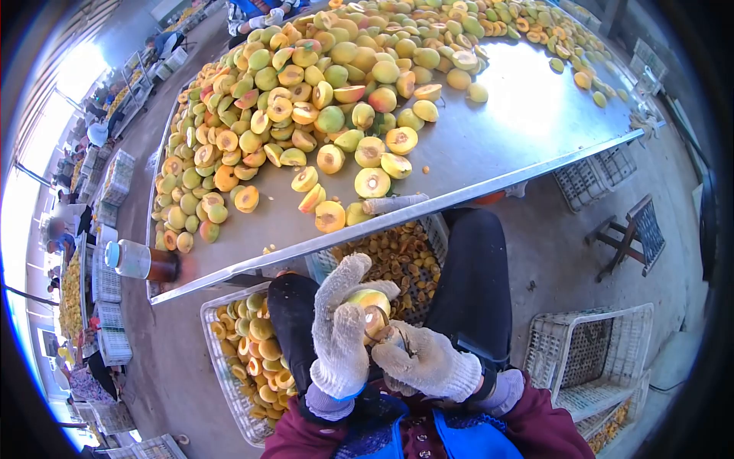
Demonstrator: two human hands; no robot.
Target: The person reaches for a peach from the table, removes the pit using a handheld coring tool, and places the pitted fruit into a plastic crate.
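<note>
My left hand [342, 329], in a whitish knit glove, is wrapped round a halved yellow-green fruit [370, 301] above my lap. My right hand [424, 358], in a dirtier glove, is closed against the fruit's lower side. A small curved metal tool [377, 334] shows between my right fingers and the fruit; most of it is hidden. Ahead, halved fruits [372, 183] lie cut side up near the edge of the metal table [451, 168], beside a grey cloth-wrapped stick [395, 203]. Between my knees stands a crate of pits and scraps [409, 256].
A crate of fruit halves [260, 344] stands by my left leg. A jar [141, 261] is at the table's left corner. White crates [592, 356] and a stool [631, 236] stand at right. A person [258, 17] is across the table; others are far left.
</note>
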